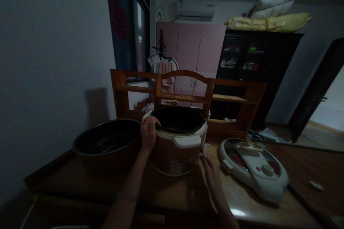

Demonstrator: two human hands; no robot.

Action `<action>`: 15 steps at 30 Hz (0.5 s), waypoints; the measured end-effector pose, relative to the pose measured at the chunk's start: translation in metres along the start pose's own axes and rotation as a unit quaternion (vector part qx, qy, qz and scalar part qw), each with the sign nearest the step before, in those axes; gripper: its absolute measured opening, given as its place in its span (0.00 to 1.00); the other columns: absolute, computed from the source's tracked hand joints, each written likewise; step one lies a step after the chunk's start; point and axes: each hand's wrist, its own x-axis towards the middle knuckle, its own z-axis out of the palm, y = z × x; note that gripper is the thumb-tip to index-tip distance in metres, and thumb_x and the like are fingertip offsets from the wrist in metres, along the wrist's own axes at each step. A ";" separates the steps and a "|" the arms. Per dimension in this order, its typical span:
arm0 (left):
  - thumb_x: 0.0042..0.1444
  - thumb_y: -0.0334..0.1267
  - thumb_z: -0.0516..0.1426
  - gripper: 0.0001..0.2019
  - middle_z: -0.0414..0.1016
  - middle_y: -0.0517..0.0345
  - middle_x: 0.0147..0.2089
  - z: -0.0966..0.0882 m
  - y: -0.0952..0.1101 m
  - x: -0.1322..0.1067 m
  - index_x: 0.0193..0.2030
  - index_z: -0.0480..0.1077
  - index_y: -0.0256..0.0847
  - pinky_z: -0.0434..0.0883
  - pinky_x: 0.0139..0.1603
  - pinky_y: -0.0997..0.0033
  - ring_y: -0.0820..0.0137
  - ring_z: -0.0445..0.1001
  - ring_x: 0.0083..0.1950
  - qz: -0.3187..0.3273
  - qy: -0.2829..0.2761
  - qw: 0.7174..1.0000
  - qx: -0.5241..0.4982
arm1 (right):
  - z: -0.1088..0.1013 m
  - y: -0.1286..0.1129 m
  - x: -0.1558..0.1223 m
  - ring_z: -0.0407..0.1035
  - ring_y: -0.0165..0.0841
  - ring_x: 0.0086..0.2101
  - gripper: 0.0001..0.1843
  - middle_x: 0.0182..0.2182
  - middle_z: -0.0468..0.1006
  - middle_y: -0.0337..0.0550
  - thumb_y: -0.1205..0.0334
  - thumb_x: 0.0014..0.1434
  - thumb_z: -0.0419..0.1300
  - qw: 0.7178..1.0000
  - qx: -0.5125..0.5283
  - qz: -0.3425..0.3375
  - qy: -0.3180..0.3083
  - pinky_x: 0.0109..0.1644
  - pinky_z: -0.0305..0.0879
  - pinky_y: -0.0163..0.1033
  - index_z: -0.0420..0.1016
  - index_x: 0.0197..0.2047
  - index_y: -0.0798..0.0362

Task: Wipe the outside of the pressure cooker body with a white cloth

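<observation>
A round electric cooker body (163, 152) stands upright on the wooden desk, with a pale rim, a dark inside and a white side handle (187, 141) facing me. My left hand (148, 132) grips its rim on the left, fingers curled over the edge. Low on the cooker's right side, my right hand (209, 167) pinches a crumpled white cloth or tissue (205, 148) against the wall. To the left is a wide dark pot (107, 152). The detached cream lid (254, 166), with a knob and a see-through window, lies to the right.
The desk (185, 196) has a wooden shelf rack (185, 97) along its back. A wall (53, 78) closes off the left. Farther back are a pink wardrobe (189, 46), a black cabinet (279, 53) and clothes (165, 66) on a stand.
</observation>
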 end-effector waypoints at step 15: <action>0.69 0.41 0.39 0.24 0.72 0.57 0.32 0.001 -0.002 -0.001 0.24 0.66 0.45 0.61 0.57 0.62 0.65 0.70 0.43 -0.005 0.001 1.000 0.000 | 0.005 -0.048 0.006 0.61 0.47 0.63 0.29 0.63 0.69 0.44 0.46 0.64 0.54 0.997 0.002 -0.080 -0.005 0.66 0.55 0.54 0.68 0.65 0.47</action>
